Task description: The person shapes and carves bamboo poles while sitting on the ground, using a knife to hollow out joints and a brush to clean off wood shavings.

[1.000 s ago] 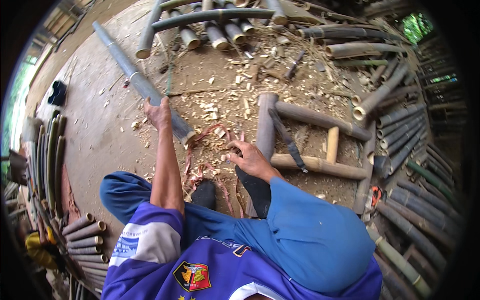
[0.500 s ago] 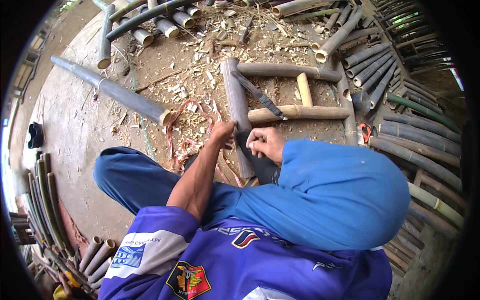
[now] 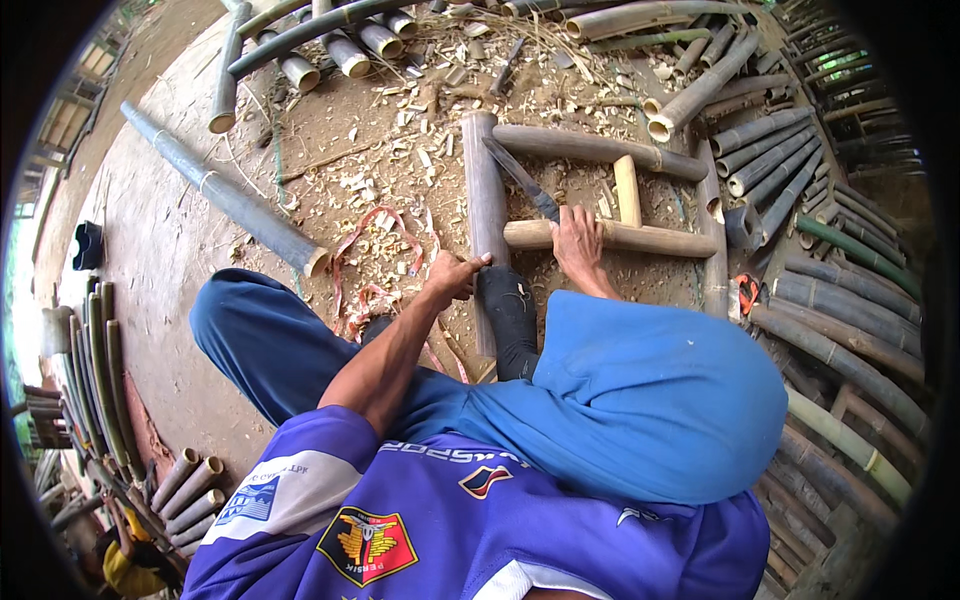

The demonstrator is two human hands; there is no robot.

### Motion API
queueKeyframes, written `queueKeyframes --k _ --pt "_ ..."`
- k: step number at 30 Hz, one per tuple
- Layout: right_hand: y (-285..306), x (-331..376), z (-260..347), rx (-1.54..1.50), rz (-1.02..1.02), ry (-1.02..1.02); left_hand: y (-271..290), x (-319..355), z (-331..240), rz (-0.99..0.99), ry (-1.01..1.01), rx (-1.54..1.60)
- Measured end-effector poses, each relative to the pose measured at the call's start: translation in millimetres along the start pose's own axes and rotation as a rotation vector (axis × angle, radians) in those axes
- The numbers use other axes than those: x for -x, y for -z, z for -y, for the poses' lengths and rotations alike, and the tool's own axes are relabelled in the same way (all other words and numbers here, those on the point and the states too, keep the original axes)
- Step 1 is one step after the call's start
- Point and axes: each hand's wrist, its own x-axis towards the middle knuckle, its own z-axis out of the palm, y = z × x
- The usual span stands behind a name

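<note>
A bamboo frame (image 3: 610, 236) lies on the ground before me, with a thick grey-brown bamboo post (image 3: 487, 190) along its left side. My left hand (image 3: 456, 276) is at the post's left edge, thumb tip against it and fingers curled; whatever they may hold is hidden. My right hand (image 3: 580, 245) is closed over the wrapped handle of a dark-bladed knife (image 3: 522, 178), which lies slantwise across the frame. The hand covers most of the handle. A foot in a black sock (image 3: 510, 315) presses on the post's near end, between my hands.
A long bamboo pole (image 3: 220, 190) lies to the left. Red-and-white tape (image 3: 345, 245) curls among wood shavings (image 3: 390, 235). Cut bamboo lengths (image 3: 765, 150) are stacked along the right, near an orange-handled tool (image 3: 747, 292). Another bamboo assembly (image 3: 300, 50) stands at the far left.
My right hand has moved forward and right, away from the left hand, onto the knife handle. My left hand stays beside the post. The black-socked foot now shows more fully.
</note>
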Motion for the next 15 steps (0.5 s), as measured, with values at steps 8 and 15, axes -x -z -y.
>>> queueKeyframes --k 8,15 --pt "66.4 41.6 -111.2 -0.244 -0.561 -0.263 14.9 27.0 -19.0 0.227 0.202 0.099" --pt "215.6 116.7 -443.5 0.531 -0.537 -0.434 38.6 -0.1 -27.1 -0.024 -0.161 -0.303"
